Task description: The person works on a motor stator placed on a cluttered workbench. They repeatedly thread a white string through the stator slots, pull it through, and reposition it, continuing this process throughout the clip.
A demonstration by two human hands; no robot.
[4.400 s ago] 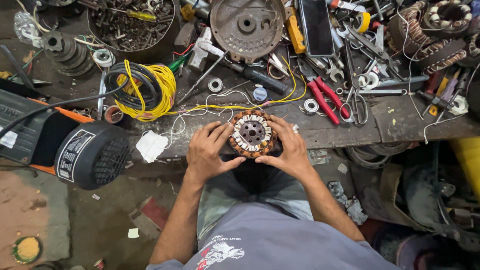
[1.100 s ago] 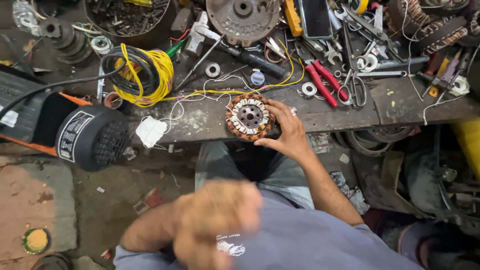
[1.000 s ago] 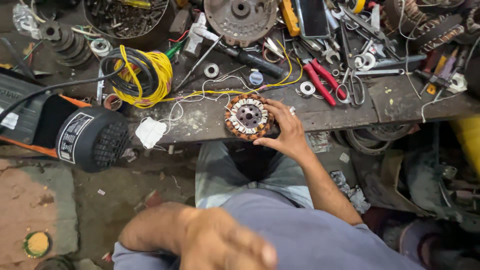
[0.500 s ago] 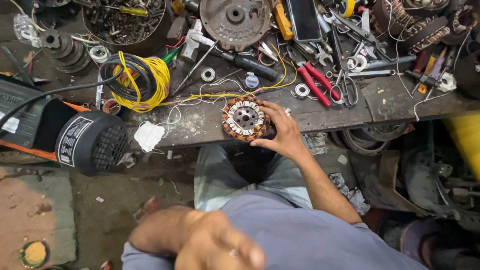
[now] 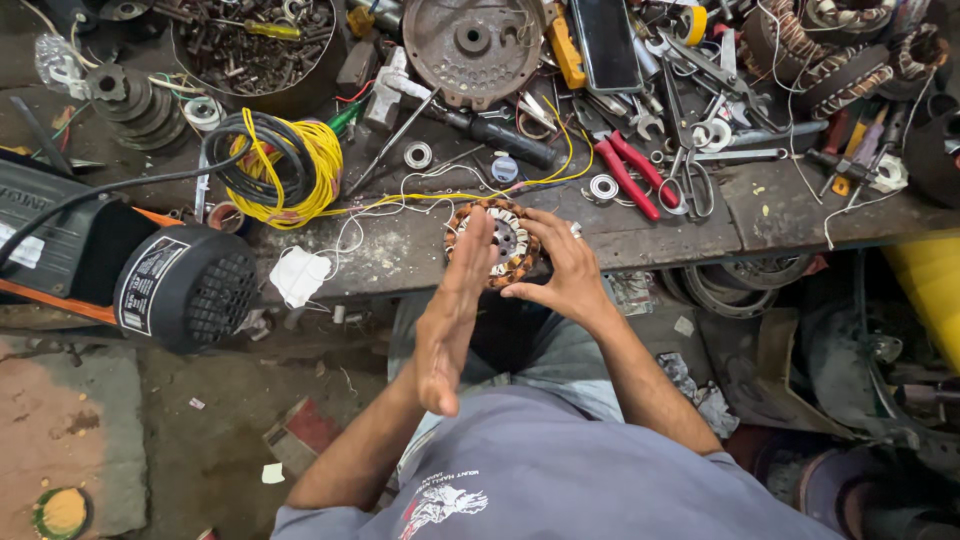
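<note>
At the near edge of the workbench [image 5: 400, 262], the wound stator [image 5: 497, 243] lies flat, a ring of copper coils around a steel core, with thin white leads trailing left across the wood. My right hand [image 5: 562, 272] cups it from the right, fingers spread and curled onto the rim, thumb low toward me. My left hand [image 5: 452, 315] is raised between me and the bench, flat and open, fingers straight and together, holding nothing; the fingertips overlap the stator's left side in view, and I cannot tell whether they touch it.

Risks as I judge them:
- The stator sits close to the bench lip. With only 1 hand steadying it, a push toward me could tip it off onto the floor.
- The white leads run loose toward the coil of yellow and black wire [image 5: 280, 168]. A snag there, if the stator turns, could pull a lead off its winding.
- Fingertips pressing on the copper could scrape the enamel or bend a coil end.
- The red-handled pliers [image 5: 628, 170] and scissors [image 5: 690, 170] lie near my right wrist; a sweep of the forearm could knock them into the stator.
- The black motor [image 5: 170, 285] hangs past the bench on the left, well apart.
</note>
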